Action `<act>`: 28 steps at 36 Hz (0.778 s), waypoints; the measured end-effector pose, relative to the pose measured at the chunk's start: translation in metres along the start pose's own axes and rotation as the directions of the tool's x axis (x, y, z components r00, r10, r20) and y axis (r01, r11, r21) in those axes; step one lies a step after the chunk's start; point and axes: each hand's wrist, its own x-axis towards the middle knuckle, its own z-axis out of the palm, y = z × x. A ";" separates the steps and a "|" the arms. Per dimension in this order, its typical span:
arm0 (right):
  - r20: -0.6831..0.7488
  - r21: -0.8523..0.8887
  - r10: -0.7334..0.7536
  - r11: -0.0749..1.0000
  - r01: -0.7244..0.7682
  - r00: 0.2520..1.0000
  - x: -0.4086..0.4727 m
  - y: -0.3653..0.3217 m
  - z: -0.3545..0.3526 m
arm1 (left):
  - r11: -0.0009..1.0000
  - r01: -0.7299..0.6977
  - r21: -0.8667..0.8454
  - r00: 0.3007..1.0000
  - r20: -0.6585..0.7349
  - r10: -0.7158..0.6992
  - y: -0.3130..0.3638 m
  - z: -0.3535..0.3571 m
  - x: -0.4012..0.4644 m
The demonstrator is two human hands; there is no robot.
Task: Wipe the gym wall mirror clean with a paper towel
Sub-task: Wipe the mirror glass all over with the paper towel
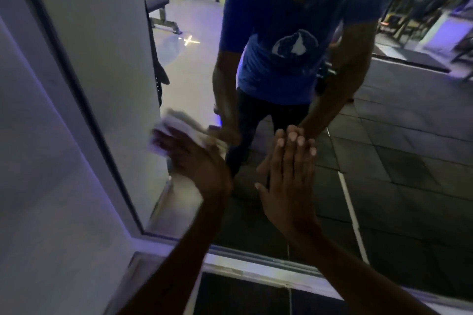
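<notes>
The wall mirror (396, 161) fills most of the view and reflects me in a blue shirt. My left hand (194, 158) presses a crumpled white paper towel (176, 130) flat against the glass near the mirror's lower left corner; the hand and towel are blurred. My right hand (289, 181) rests flat on the glass to the right of it, fingers together and pointing up, fingertips meeting their own reflection. It holds nothing.
A white wall (38, 161) borders the mirror's dark left frame (84, 100). A pale ledge (243, 263) runs under the mirror, with dark floor below it. The reflection shows a bench, gym machines and dark floor tiles.
</notes>
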 end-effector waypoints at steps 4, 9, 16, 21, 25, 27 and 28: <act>-0.014 -0.115 0.000 0.993 -0.002 1.000 -0.017 0.056 -0.007 | 0.918 -0.398 0.011 0.886 0.265 0.381 0.024 -0.003 -0.075; -0.025 -0.133 -0.013 0.991 0.009 1.000 -0.036 0.131 -0.002 | 0.956 -0.284 -0.074 0.953 0.082 0.290 -0.005 -0.003 -0.008; -0.027 0.000 0.029 1.000 -0.030 0.999 -0.067 0.163 0.016 | 0.993 0.005 -0.117 0.999 0.038 0.000 0.080 0.008 -0.064; -0.072 0.076 0.040 0.997 -0.034 0.997 -0.070 0.173 0.017 | 0.679 -0.721 -0.140 0.603 0.357 0.713 0.079 0.016 -0.181; -0.039 0.100 0.055 0.994 -0.051 0.998 -0.069 0.177 0.022 | 0.707 -0.707 -0.030 0.681 0.241 0.692 0.038 0.019 -0.131; -0.043 0.061 0.037 0.998 -0.035 0.998 -0.070 0.178 0.025 | 0.913 -0.408 -0.024 0.909 0.077 0.409 0.030 0.015 -0.095; -0.040 0.044 0.028 0.999 -0.026 0.999 -0.070 0.178 0.026 | 0.978 -0.181 -0.107 0.983 0.019 0.184 0.035 0.014 -0.075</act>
